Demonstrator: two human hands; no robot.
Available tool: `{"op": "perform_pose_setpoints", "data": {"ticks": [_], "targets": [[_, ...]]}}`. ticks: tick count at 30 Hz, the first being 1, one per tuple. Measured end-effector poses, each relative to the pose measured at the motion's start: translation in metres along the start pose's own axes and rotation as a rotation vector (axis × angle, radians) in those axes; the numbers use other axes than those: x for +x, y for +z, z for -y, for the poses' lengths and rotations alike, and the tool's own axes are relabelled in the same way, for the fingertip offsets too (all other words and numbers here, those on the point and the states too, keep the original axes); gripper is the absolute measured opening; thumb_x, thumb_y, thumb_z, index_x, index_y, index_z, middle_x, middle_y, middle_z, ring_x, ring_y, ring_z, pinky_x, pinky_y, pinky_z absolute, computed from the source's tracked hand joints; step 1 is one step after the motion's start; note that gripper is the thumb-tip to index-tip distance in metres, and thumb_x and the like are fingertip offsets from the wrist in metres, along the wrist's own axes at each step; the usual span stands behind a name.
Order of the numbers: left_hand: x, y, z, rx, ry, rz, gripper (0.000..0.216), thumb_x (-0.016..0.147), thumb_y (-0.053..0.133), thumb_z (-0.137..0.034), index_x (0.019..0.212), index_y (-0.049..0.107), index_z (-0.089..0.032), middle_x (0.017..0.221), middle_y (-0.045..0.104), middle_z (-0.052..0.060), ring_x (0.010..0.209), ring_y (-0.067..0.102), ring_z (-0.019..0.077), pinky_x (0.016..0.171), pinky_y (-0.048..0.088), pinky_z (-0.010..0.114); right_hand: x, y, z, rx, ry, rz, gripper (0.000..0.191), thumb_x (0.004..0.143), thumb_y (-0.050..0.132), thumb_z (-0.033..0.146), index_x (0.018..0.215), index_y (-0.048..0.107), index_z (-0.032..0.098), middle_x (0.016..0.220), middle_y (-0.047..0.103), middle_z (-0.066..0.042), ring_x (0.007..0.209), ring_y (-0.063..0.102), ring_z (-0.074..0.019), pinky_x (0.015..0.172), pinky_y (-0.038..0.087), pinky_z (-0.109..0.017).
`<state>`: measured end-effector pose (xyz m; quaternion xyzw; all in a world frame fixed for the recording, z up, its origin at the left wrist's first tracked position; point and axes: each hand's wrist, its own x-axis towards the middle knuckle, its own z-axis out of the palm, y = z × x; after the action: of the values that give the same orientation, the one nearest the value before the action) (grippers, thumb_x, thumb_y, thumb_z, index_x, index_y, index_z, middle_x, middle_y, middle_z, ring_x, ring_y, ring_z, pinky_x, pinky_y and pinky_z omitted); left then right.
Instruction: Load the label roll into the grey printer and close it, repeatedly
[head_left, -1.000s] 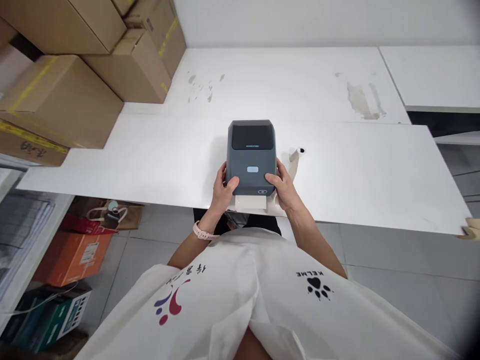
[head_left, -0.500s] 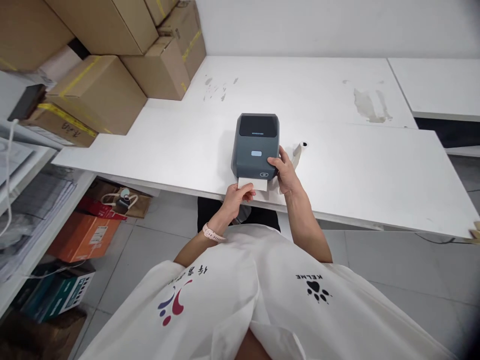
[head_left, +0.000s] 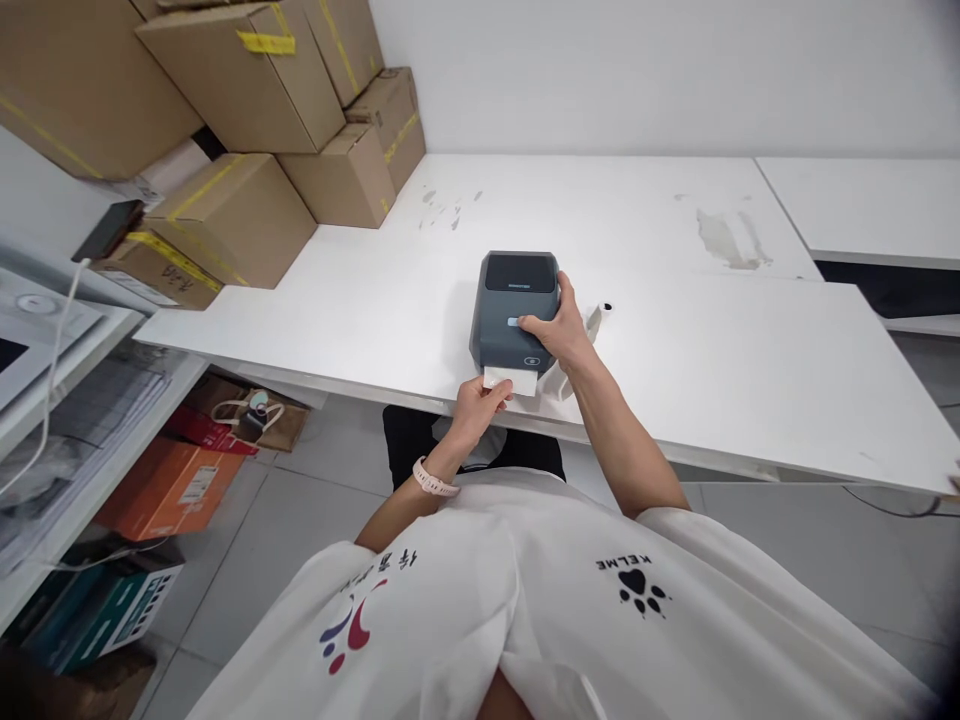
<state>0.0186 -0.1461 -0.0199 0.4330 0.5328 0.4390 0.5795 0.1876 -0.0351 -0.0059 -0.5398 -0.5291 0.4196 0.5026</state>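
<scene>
A dark grey label printer (head_left: 496,346) stands on the white table near its front edge. White label paper (head_left: 523,383) sticks out of its front. My left hand (head_left: 474,408) pinches the left part of that paper, thumb on top. My right hand (head_left: 567,332) grips the printer's right side. Its thumb lies on the top cover by a small light-coloured button (head_left: 514,322), while the other fingers are partly hidden along the side. Just right of that hand, a white paper roll (head_left: 596,322) lies on the table, partly covered by the wrist.
Cardboard boxes (head_left: 247,75) are stacked at the back left. A white shelf (head_left: 97,350) with a white cable (head_left: 56,370) stands at left. An orange box (head_left: 169,490) is below it on the floor. The white table (head_left: 712,380) stretches right, with a worn patch behind.
My right thumb has moved inward and up across the printer's cover to the button. My left hand still pinches the paper. The view has tilted up slightly.
</scene>
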Motion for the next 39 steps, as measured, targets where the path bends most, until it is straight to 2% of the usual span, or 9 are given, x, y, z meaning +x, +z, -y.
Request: {"op": "perform_pose_setpoints", "data": {"ticks": [3, 5, 8, 11, 14, 20, 27, 34, 39], "targets": [[-0.001, -0.005, -0.005, 0.094, 0.081, -0.051, 0.043, 0.083, 0.065, -0.056, 0.062, 0.058, -0.019, 0.061, 0.058, -0.001, 0.057, 0.049, 0.0105, 0.060, 0.041, 0.027, -0.002, 0.001, 0.003, 0.018, 0.006, 0.007, 0.121, 0.063, 0.078, 0.035, 0.163, 0.011, 0.033, 0.160, 0.039, -0.006, 0.147, 0.037, -0.0357, 0.124, 0.031, -0.061], [0.001, -0.009, -0.009, 0.126, 0.175, -0.199, 0.044, 0.089, 0.057, -0.057, 0.064, 0.057, -0.020, 0.063, 0.056, -0.002, 0.061, 0.052, 0.0118, 0.063, 0.043, 0.027, -0.003, 0.003, 0.006, 0.033, 0.003, 0.006, 0.121, 0.063, 0.078, 0.034, 0.163, 0.011, 0.034, 0.161, 0.039, -0.006, 0.148, 0.037, -0.0356, 0.123, 0.032, -0.061], [0.012, -0.013, -0.014, 0.114, 0.296, -0.395, 0.032, 0.093, 0.054, -0.052, 0.096, 0.066, -0.023, 0.101, 0.069, 0.004, 0.094, 0.065, 0.0172, 0.085, 0.050, 0.030, -0.003, 0.004, 0.009, 0.034, 0.013, -0.003, 0.120, 0.062, 0.078, 0.033, 0.163, 0.013, 0.034, 0.161, 0.038, -0.006, 0.148, 0.037, -0.0360, 0.123, 0.033, -0.062], [0.024, -0.013, -0.016, 0.084, 0.240, -0.298, 0.052, 0.095, 0.051, -0.056, 0.136, 0.055, -0.026, 0.151, 0.052, 0.010, 0.137, 0.052, 0.0232, 0.112, 0.043, 0.037, -0.005, 0.005, 0.011, 0.028, 0.041, -0.016, 0.120, 0.063, 0.080, 0.036, 0.163, 0.013, 0.034, 0.163, 0.037, -0.006, 0.149, 0.036, -0.0349, 0.125, 0.029, -0.060], [0.029, -0.011, -0.016, 0.067, 0.176, -0.193, 0.066, 0.096, 0.046, -0.062, 0.151, 0.044, -0.025, 0.165, 0.037, 0.009, 0.152, 0.036, 0.0251, 0.123, 0.033, 0.040, -0.017, 0.004, 0.010, 0.063, 0.043, -0.020, 0.116, 0.068, 0.080, 0.047, 0.162, 0.014, 0.034, 0.166, 0.032, -0.005, 0.151, 0.034, -0.0313, 0.127, 0.027, -0.055], [0.030, -0.016, -0.016, 0.129, 0.250, -0.199, 0.063, 0.100, 0.034, -0.060, 0.151, 0.047, -0.026, 0.167, 0.035, 0.005, 0.158, 0.024, 0.0224, 0.131, 0.019, 0.040, -0.063, -0.004, 0.004, 0.091, 0.056, -0.036, 0.077, 0.091, 0.051, 0.068, 0.159, 0.028, 0.039, 0.170, 0.024, 0.003, 0.159, 0.019, -0.0226, 0.131, 0.019, -0.049], [0.031, -0.015, -0.024, 0.086, 0.287, -0.228, 0.067, 0.102, 0.020, -0.061, 0.147, 0.054, -0.026, 0.167, 0.036, 0.003, 0.159, 0.021, 0.0210, 0.132, 0.014, 0.040, -0.068, -0.011, 0.001, 0.169, 0.026, -0.016, 0.065, 0.098, 0.035, 0.069, 0.156, 0.033, 0.041, 0.168, 0.029, 0.008, 0.159, 0.021, -0.0191, 0.133, 0.016, -0.047], [0.089, -0.016, -0.082, 0.038, 0.524, -0.250, 0.057, 0.096, 0.043, -0.060, 0.135, 0.065, -0.024, 0.148, 0.061, 0.005, 0.145, 0.047, 0.0248, 0.123, 0.034, 0.042, -0.015, -0.024, 0.046, -0.007, -0.226, -0.017, 0.068, 0.096, 0.030, 0.074, 0.158, 0.028, 0.046, 0.168, 0.026, 0.010, 0.160, 0.016, -0.0237, 0.132, 0.013, -0.048], [0.138, -0.033, -0.084, 0.361, 0.329, -0.258, 0.049, 0.078, 0.070, -0.036, 0.125, 0.069, -0.020, 0.102, 0.072, 0.008, 0.094, 0.066, 0.0214, 0.091, 0.050, 0.037, 0.061, -0.013, 0.070, -0.131, -0.411, -0.134, 0.077, 0.095, 0.025, 0.077, 0.162, 0.011, 0.042, 0.169, 0.023, 0.005, 0.159, 0.018, -0.0293, 0.129, 0.020, -0.053]]}}
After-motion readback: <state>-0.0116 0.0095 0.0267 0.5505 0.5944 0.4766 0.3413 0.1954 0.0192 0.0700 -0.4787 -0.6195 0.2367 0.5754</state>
